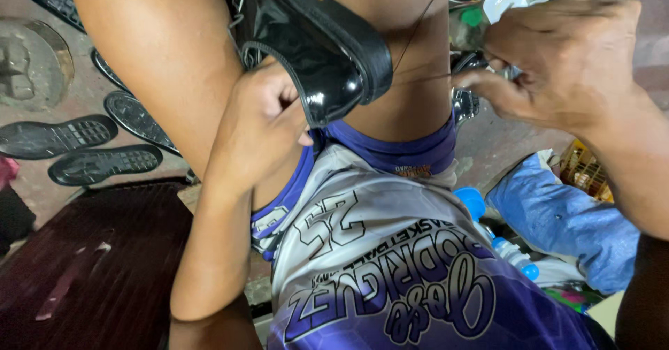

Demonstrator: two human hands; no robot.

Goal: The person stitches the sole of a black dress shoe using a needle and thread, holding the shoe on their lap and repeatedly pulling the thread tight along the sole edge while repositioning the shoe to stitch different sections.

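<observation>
Left hand (261, 123) is closed around the underside of a glossy black shoe (313, 43), which sits clamped between the bare knees, right above that hand and touching it. Right hand (557, 57) is pinched shut on a thin dark thread (418, 78) running taut from the shoe's sole edge across to its fingertips, shoe well to its left. Loose black soles (77, 148) lie on the floor left of the left hand.

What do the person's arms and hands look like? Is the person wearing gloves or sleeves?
No gloves and no sleeves. Both hands, the left hand and the right hand, are bare, and the arms are bare as far as the picture shows. No rings, watch or bands show. The person wears purple and white sports shorts with printed lettering.
</observation>
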